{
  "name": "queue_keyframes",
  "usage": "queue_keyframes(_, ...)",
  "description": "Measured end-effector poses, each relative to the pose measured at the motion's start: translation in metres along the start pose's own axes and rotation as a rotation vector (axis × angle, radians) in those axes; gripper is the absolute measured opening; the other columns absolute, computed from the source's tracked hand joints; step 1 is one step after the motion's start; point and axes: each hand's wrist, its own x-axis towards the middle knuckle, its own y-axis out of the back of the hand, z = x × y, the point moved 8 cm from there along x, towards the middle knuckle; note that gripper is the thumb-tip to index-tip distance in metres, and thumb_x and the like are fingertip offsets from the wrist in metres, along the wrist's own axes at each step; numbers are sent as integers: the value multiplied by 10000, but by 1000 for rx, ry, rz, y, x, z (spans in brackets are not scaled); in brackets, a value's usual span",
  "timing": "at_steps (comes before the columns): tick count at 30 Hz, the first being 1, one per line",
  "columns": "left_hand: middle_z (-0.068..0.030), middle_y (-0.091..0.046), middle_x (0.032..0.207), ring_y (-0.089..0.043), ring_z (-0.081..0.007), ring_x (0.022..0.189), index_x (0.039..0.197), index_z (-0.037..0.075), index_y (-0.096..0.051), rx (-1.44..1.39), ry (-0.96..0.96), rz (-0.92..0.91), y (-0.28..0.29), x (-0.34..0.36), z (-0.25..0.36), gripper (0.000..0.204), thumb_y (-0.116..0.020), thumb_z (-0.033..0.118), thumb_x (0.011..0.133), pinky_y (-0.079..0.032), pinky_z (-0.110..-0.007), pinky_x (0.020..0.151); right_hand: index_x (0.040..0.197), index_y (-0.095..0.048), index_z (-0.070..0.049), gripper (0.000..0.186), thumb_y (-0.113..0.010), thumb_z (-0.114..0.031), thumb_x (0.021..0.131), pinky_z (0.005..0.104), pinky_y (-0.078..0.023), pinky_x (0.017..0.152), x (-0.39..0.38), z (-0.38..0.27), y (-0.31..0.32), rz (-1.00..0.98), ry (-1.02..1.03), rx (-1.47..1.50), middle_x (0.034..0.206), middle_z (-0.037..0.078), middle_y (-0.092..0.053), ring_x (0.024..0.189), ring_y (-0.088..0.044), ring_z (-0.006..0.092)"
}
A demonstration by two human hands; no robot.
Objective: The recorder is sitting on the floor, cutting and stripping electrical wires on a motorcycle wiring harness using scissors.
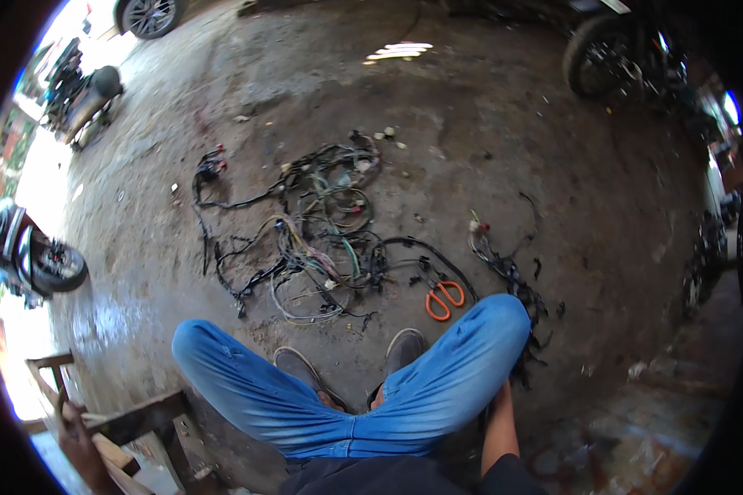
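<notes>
Orange scissors (444, 299) lie on the floor (487, 148) just beyond the right knee, nearer the right arm, its hand hidden; the left hand (78, 436) grasps a wooden frame (132, 421) far left.

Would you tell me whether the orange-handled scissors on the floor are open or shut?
Shut, it seems: the scissors lie flat with the two handle loops close together, beside the tangled wiring harness. The blades are too small to confirm.
</notes>
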Motion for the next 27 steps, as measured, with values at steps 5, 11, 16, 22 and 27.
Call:
queue_keyframes(5,-38,-670,877,-537,-75,762,1095,-44,-702,-633,-183,-532,-149,-71,269,236,-601,130,971,-427,-226,684,1363,-506,-38,513,-637,-317,952,404,-425,1023,56,-14,-58,-37,50,-339,1356,145,-497,1210,-536,304)
queue_keyframes(11,-223,-717,1037,-694,-327,964,1159,-2,-686,-541,-384,-704,-316,-36,305,386,-610,324,966,-523,-388,856,1324,-506,-61,566,-750,-295,870,446,-430,991,81,-67,-107,32,108,-721,1295,140,-478,1174,-524,338)
queue_keyframes(16,-199,-726,1068,-700,-343,993,1190,27,-685,-233,-526,-802,-434,35,316,452,-615,394,936,-546,-405,869,1258,-497,-65,610,-811,-312,796,478,-410,999,88,-43,-84,17,92,-884,1211,163,-497,1193,-491,358)
queue_keyframes(22,-246,-696,1122,-693,-309,1059,1133,13,-697,7,-104,-780,-534,145,256,384,-597,284,879,-541,-431,919,1237,-492,-11,419,-674,-185,902,472,-487,908,81,-76,-107,-114,4,-998,1134,230,-600,1009,-603,415)
queue_keyframes(27,-229,-452,1454,-477,-475,1325,1446,77,-431,35,292,-566,-588,163,189,642,-645,316,890,-488,-566,969,1223,-507,-10,416,-674,-223,908,473,-484,911,56,-33,-85,-19,23,-744,1131,211,-604,1011,-604,391)
